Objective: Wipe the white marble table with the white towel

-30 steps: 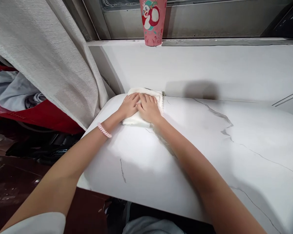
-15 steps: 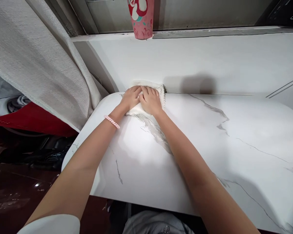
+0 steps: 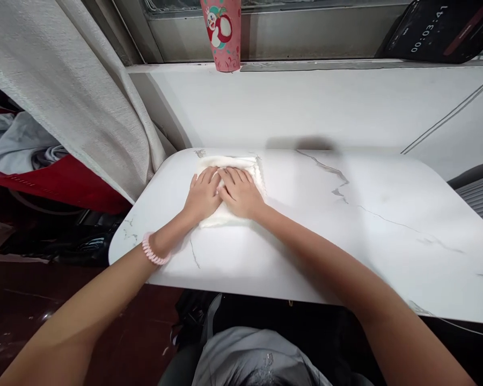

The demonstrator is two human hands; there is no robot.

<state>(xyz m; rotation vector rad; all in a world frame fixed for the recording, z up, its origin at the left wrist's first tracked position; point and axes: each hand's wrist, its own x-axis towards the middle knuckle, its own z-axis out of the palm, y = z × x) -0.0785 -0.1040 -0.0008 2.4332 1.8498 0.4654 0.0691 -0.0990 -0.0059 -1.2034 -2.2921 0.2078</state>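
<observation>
A folded white cloth [image 3: 241,163] lies on the white marble-patterned table [image 3: 346,225], near its far left corner. My left hand [image 3: 202,194] presses flat on the cloth's left half, fingers stretched out. My right hand [image 3: 239,192] lies flat beside it on the right half, fingers also extended, the two hands touching. A pink coiled band [image 3: 152,252] circles my left wrist.
A pink cartoon-printed cup [image 3: 222,33] stands on the window ledge behind the table. A grey curtain [image 3: 64,86] hangs at the left, over red and grey fabric. A dark device [image 3: 438,29] showing digits leans at the upper right. A chair edge [image 3: 478,190] shows at the right.
Both hands have drawn the cloth back from the table's far edge toward me. The view has pulled back, so more of the table shows.
</observation>
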